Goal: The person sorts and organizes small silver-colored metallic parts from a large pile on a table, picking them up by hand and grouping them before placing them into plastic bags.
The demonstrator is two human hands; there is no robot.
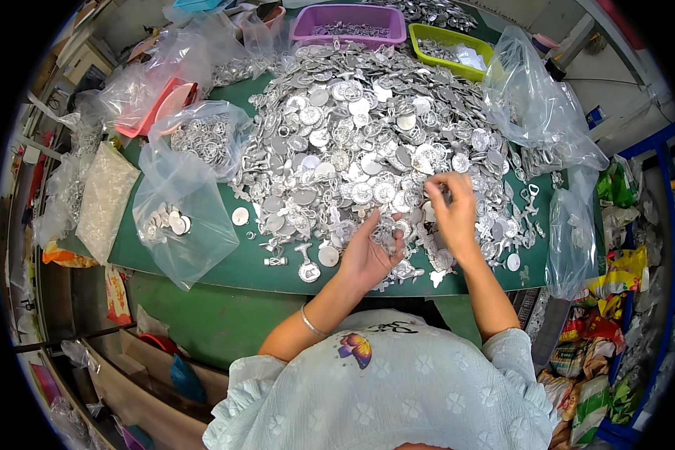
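Far left: clear plastic bags (180, 217) lie on the green table (225, 270), one with a few silver discs inside, another at (206, 139) fuller. Centre: big heap of silver metal pieces (360, 127), discs and cross-like shapes, spreads from the near edge to the far trays, a purple tray (349, 21) and a yellow-green tray (450, 41). Left hand (367, 255) sits palm-up at the heap's near edge, fingers curled loosely around a small clump of pieces, cupping rather than clenched. Right hand (451, 210) is just right of it, fingertips pinched on the heap; whether it has a piece gripped I cannot tell. Risk, my read: stray pieces sit close to the near edge, so a sweep of either wrist could knock them to the floor; the heap is steep enough to slide. More clear bags (536, 105) at right. Room is cluttered: coloured wrappers (615, 300) piled right, boxes and shelving left.
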